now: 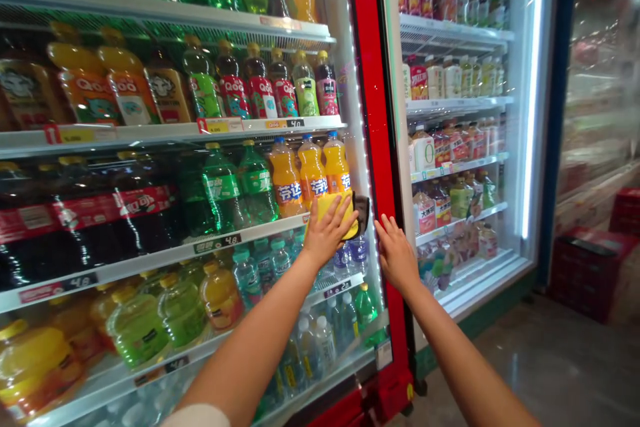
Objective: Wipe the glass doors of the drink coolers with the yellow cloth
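My left hand (326, 230) lies flat with its fingers over a yellow cloth (320, 208) that has a dark edge, pressing it to the glass door (295, 253) of a drinks cooler. Behind the glass near the cloth stand orange soda bottles (314, 170) with blue caps. To the right, my right hand (396, 250) is at the red door frame (373, 113), fingers stretched out and apart, with nothing seen in it. Whether its fingertips press on the frame I cannot tell.
Cooler shelves (165, 257) behind the glass hold rows of cola, green soda and juice bottles. A second lit cooler (465, 167) with drinks stands at right. Dark red boxes (590, 273) are on the grey floor (500, 360) at far right.
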### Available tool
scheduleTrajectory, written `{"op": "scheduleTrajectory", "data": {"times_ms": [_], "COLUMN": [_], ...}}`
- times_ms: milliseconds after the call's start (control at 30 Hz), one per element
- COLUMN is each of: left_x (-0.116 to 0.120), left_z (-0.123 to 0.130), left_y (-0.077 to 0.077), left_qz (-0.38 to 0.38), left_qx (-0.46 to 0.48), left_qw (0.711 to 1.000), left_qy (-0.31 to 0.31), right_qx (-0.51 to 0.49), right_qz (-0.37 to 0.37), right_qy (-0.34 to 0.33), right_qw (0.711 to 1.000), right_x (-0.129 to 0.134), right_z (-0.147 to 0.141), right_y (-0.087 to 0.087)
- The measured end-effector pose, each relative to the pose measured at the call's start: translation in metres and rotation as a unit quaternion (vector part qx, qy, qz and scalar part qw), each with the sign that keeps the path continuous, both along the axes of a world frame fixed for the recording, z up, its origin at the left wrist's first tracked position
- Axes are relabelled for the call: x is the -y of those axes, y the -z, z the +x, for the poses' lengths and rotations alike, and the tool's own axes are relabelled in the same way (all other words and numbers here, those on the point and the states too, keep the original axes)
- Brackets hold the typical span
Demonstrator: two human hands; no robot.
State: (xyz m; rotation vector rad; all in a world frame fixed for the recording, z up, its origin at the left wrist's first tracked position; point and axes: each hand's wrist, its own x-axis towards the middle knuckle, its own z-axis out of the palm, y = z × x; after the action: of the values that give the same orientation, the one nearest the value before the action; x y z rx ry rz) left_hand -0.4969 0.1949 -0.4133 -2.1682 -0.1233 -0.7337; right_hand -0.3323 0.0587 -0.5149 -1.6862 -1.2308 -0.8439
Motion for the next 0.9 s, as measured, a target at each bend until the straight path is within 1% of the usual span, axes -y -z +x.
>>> {"op": "scheduleTrajectory", "data": {"times_ms": [33,100,167,200,233,267,300,367,400,433,467,533,567,633,667,700,733,767,833,867,900], "left_x": [0.002,0.004,0.005,0.006,0.007,0.008,0.009,0.011,0.011,0.011,0.011,0.01,0.01,0.012,0.014,0.015,0.017,0.018,0.018,0.017,0.016], "left_z": [0.001,-0.001,0.001,0.006,0.014,0.023,0.032,0.046,0.048,0.048,0.044,0.034,0.03,0.027,0.029,0.034,0.04,0.046,0.052,0.051,0.046], "left_y": [0.002,0.017,0.036,0.042,0.045,0.044,0.04,0.028,0.024,0.023,0.027,0.045,0.057,0.076,0.08,0.08,0.075,0.067,0.049,0.044,0.044], "left_qz": [-0.008,-0.01,0.009,0.018,0.023,0.023,0.018,0.007,-0.003,-0.013,-0.022,-0.029,-0.025,-0.009,-0.004,-0.003,-0.009,-0.018,-0.046,-0.056,-0.064], "left_qx": [0.021,0.028,-0.023,-0.053,-0.076,-0.087,-0.088,-0.069,-0.048,-0.025,-0.003,0.008,-0.009,-0.076,-0.107,-0.128,-0.135,-0.129,-0.079,-0.053,-0.026], "left_qw": [1.0,0.999,1.0,0.998,0.997,0.996,0.995,0.997,0.999,1.0,1.0,1.0,1.0,0.997,0.994,0.992,0.991,0.991,0.995,0.997,0.998], "left_qy": [-0.011,-0.019,-0.004,0.007,0.017,0.025,0.03,0.03,0.024,0.014,0.004,-0.009,-0.007,0.01,0.018,0.023,0.025,0.028,0.026,0.02,0.01], "right_qx": [-0.005,-0.017,-0.027,-0.03,-0.033,-0.035,-0.038,-0.042,-0.042,-0.041,-0.04,-0.04,-0.043,-0.049,-0.052,-0.053,-0.054,-0.055,-0.053,-0.051,-0.049], "right_qz": [-0.005,-0.008,-0.005,-0.005,-0.006,-0.009,-0.011,-0.011,-0.009,-0.008,-0.008,-0.013,-0.018,-0.029,-0.034,-0.038,-0.041,-0.042,-0.039,-0.035,-0.031], "right_qy": [0.002,-0.002,-0.012,-0.015,-0.016,-0.014,-0.01,-0.008,-0.009,-0.012,-0.016,-0.021,-0.022,-0.021,-0.019,-0.017,-0.015,-0.014,-0.017,-0.021,-0.026], "right_qw": [1.0,1.0,1.0,0.999,0.999,0.999,0.999,0.999,0.999,0.999,0.999,0.999,0.999,0.998,0.998,0.998,0.998,0.998,0.998,0.998,0.998], "right_x": [0.0,0.0,0.002,0.004,0.006,0.008,0.01,0.013,0.014,0.016,0.017,0.018,0.019,0.02,0.021,0.021,0.021,0.021,0.02,0.019,0.018], "right_z": [0.003,0.007,0.011,0.012,0.014,0.016,0.017,0.02,0.021,0.021,0.021,0.02,0.019,0.017,0.016,0.015,0.014,0.013,0.01,0.007,0.005], "right_y": [0.002,0.009,0.017,0.021,0.024,0.026,0.027,0.028,0.029,0.031,0.033,0.039,0.043,0.049,0.051,0.052,0.053,0.052,0.05,0.049,0.05]}}
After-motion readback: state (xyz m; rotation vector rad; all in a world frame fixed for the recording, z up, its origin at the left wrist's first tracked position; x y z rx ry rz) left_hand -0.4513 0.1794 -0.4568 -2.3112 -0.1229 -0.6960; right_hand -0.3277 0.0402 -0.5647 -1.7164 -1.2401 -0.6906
